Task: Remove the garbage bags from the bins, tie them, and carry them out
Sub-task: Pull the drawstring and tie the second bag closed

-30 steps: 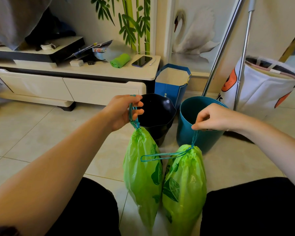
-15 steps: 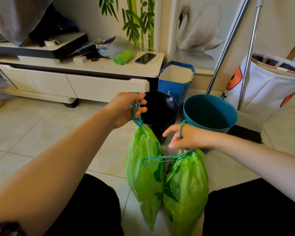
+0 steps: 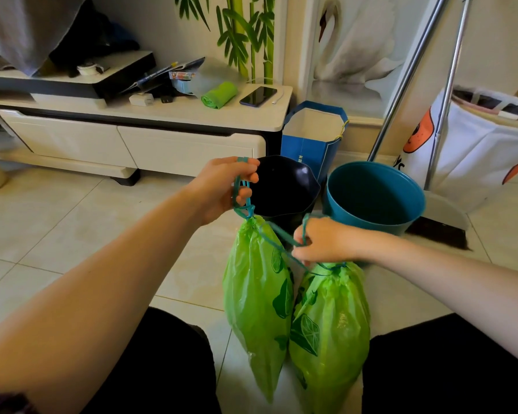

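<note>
Left hand (image 3: 222, 189): fingers curled through the teal drawstring loop (image 3: 242, 192) of the left green garbage bag (image 3: 256, 297), which hung cinched shut above the tiled floor (image 3: 72, 234). Right hand (image 3: 323, 242): closed on the drawstring (image 3: 304, 231) of the right green garbage bag (image 3: 331, 324), just above its gathered neck. Both bags, leaf-printed, hung side by side, touching, before the black bin (image 3: 284, 186) and teal bin (image 3: 374, 195).
</note>
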